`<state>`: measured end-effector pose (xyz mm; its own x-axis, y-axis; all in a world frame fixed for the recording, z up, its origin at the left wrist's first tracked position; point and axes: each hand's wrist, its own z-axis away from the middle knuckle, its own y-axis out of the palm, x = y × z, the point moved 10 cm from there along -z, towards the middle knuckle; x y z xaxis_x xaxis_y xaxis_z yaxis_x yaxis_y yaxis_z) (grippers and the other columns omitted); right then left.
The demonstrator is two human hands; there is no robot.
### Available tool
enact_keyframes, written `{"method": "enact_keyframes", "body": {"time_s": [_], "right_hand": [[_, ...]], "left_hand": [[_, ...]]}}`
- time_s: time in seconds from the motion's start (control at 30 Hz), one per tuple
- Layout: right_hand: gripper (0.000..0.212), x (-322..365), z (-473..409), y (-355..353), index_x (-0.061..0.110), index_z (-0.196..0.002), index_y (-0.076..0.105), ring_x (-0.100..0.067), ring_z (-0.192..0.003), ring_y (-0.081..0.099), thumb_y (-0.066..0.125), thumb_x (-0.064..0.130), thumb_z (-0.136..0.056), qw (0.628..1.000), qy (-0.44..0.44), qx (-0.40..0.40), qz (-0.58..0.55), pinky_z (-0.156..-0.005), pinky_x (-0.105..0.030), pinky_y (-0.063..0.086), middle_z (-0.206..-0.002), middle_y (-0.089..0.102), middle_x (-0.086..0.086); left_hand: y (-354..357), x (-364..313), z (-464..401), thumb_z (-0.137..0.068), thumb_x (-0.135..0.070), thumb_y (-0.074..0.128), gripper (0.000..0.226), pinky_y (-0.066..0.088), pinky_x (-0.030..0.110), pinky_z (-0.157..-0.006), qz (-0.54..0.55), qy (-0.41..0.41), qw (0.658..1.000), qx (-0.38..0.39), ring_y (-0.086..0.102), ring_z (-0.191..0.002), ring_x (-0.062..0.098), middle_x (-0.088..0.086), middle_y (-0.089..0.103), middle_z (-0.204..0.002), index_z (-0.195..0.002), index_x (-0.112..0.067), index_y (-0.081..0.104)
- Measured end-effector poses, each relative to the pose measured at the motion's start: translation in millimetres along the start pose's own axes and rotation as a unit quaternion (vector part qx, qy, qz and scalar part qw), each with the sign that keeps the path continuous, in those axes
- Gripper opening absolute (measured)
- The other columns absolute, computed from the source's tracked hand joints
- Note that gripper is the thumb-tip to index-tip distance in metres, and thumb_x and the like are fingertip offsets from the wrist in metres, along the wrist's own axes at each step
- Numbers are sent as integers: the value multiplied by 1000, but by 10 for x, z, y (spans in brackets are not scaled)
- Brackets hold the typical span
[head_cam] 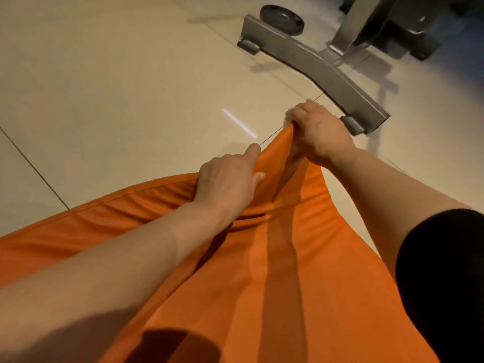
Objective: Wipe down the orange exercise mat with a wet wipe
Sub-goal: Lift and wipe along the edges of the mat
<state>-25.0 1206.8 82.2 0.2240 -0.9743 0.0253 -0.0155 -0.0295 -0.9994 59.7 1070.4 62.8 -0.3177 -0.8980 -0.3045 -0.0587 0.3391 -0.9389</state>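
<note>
The orange exercise mat (262, 284) lies on the tiled floor, bunched into long folds that rise to a peak at its far end. My right hand (319, 134) grips that peak, fingers curled round the gathered material. A small pale scrap (289, 113) shows at its fingertips; I cannot tell whether it is the wet wipe. My left hand (227, 182) holds a fold of the mat's left side just nearer to me, index finger stretched forward and thumb on the orange surface.
A grey metal base bar of a gym machine (314, 64) lies on the floor just beyond my right hand. A black weight plate (281, 19) lies behind it, with dark machine parts (408, 35) at the top right. Beige floor tiles (104, 74) spread to the left.
</note>
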Motion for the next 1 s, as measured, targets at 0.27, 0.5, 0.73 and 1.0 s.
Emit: {"method": "enact_keyframes", "body": {"time_s": [0.27, 0.5, 0.73, 1.0], "right_hand": [[39, -224, 2258, -844, 14, -124, 62, -34, -122, 52, 58, -1, -88, 973, 82, -216, -23, -94, -47, 50, -126, 61, -10], [51, -165, 3884, -1338, 13, -139, 52, -33, -141, 34, 39, 16, -89, 936, 240, -245, -81, -109, -50, 39, -147, 45, -12], [60, 65, 4702, -2163, 18, -149, 34, -24, -150, 7, 49, 7, -92, 904, 291, -302, -85, -116, -46, 31, -160, 22, -7], [74, 744, 5262, -2363, 22, -153, 21, -15, -148, 9, 53, 15, -87, 950, 125, -285, -6, -118, -38, 22, -160, 20, -1]], "left_hand": [[-436, -754, 794, -91, -43, 60, 28, 32, 29, -70, 38, 55, 997, 44, 60, -99, 25, -3, 67, -101, -117, -33, 58], [-1095, -1763, 1529, -88, -40, 62, 21, 32, 28, -67, -50, 184, 979, 68, 60, -93, 23, -4, 65, -93, -107, -31, 63], [-2083, -2533, 2110, -89, -42, 58, 19, 34, 28, -66, -85, 255, 963, 32, 59, -90, 23, -2, 66, -95, -103, -30, 64], [-2375, -2795, 2765, -90, -47, 56, 25, 41, 29, -73, -18, 241, 970, -15, 61, -95, 20, -6, 68, -101, -112, -37, 64]]}}
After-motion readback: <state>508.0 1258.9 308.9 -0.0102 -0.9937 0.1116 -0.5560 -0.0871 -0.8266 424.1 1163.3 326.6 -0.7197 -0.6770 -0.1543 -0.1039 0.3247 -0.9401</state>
